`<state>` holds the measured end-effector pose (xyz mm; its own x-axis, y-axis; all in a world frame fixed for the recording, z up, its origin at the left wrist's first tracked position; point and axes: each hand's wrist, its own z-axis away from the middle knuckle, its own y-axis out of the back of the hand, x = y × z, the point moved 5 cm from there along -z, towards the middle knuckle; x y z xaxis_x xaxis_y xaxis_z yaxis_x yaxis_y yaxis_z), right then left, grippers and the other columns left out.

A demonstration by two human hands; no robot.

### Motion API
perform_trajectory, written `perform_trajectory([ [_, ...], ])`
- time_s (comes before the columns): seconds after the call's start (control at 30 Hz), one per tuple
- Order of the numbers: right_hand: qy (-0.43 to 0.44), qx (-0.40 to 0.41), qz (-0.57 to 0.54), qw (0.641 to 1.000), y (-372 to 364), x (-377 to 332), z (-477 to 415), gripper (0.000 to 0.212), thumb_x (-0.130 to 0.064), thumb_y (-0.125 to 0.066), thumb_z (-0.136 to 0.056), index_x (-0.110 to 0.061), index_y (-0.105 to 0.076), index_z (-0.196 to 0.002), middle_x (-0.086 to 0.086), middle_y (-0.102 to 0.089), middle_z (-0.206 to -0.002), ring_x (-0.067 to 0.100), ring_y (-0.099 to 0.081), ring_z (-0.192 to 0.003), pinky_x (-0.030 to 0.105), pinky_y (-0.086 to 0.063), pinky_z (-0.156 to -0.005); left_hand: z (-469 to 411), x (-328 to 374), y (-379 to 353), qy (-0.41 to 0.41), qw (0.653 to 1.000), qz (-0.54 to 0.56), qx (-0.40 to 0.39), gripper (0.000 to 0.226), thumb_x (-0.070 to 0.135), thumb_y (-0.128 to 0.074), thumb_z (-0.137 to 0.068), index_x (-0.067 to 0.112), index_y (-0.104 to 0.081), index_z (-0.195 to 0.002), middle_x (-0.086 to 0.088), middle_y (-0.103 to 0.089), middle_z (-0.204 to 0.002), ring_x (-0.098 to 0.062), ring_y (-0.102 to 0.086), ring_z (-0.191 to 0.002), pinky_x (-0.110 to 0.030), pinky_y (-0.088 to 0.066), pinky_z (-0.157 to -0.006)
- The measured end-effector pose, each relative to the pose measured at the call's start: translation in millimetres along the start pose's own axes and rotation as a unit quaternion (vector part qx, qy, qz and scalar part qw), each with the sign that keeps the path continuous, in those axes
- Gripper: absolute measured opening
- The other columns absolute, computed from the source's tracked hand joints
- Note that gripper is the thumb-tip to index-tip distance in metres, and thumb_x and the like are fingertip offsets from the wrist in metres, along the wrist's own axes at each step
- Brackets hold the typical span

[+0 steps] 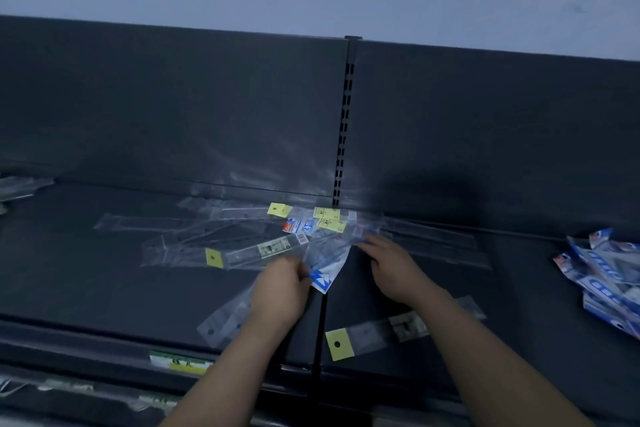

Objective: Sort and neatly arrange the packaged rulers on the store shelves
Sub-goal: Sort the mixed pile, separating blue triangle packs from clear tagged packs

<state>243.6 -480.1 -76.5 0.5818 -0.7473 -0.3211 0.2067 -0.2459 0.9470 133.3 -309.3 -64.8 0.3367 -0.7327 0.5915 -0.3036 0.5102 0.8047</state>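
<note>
A person's left hand [280, 288] pinched a blue-and-white packet [327, 269] at the seam of the dark shelf [86, 288]. The right hand [394, 270], fingers extended, touched the tangled packaged rulers [242, 246] near the back panel (one yellow-tabbed ruler pack [374, 331] lay by the front edge). Open shelf surface stretched left of the pile.

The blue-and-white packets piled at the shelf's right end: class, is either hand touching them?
No: the left hand and right hand are both at the ruler packs mid-shelf, well apart from the blue-and-white packets.
</note>
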Motion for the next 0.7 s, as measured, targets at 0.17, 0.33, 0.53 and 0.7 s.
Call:
perform_trajectory([
  [0.17,-0.065,-0.055,0.037,0.996,-1.8,16.5,-5.6,0.057,-0.009,-0.034,-0.097,-0.024,-0.024,-0.15,0.0,-0.01,-0.16,0.023,-0.009,-0.147,0.038,-0.014,-0.119,4.9,-14.0,26.9,-0.004,0.985,0.135,-0.104,0.018,0.009,-0.07,-0.078,0.017,-0.056,-0.07,-0.008,-0.068,-0.078,-0.016,-0.061,-0.059,-0.023,-0.046,-0.056],
  [0.33,-0.132,-0.055,0.067,0.988,2.2,23.9,-5.2,0.05,-0.03,-0.032,-0.101,-0.029,-0.023,-0.151,0.006,0.006,-0.161,0.028,0.006,-0.148,0.044,-0.006,-0.119,-1.5,-31.2,57.6,0.008,0.963,0.251,-0.094,0.031,-0.01,-0.053,-0.079,0.016,-0.059,-0.063,-0.01,-0.072,-0.08,-0.02,-0.056,-0.06,-0.032,-0.048,-0.062],
  [0.53,-0.038,-0.013,0.098,0.994,9.6,7.8,12.0,0.04,-0.035,-0.039,-0.1,-0.029,-0.049,-0.138,0.004,0.0,-0.162,0.022,0.002,-0.148,0.038,-0.004,-0.119,-8.5,-31.1,47.6,0.038,0.964,0.249,-0.084,0.025,0.019,-0.053,-0.081,0.012,-0.068,-0.062,-0.009,-0.072,-0.074,-0.015,-0.056,-0.066,-0.027,-0.043,-0.068],
  [0.7,0.005,0.085,0.05,0.995,21.7,13.8,30.5,0.024,-0.039,-0.059,-0.09,-0.027,-0.072,-0.105,-0.003,-0.048,-0.137,0.016,-0.041,-0.126,0.03,-0.033,-0.106,-21.6,-32.9,32.0,0.015,0.997,0.048,-0.058,0.022,0.041,-0.071,-0.076,0.023,-0.062,-0.067,0.014,-0.065,-0.071,-0.01,-0.054,-0.081,-0.034,-0.045,-0.089],
])
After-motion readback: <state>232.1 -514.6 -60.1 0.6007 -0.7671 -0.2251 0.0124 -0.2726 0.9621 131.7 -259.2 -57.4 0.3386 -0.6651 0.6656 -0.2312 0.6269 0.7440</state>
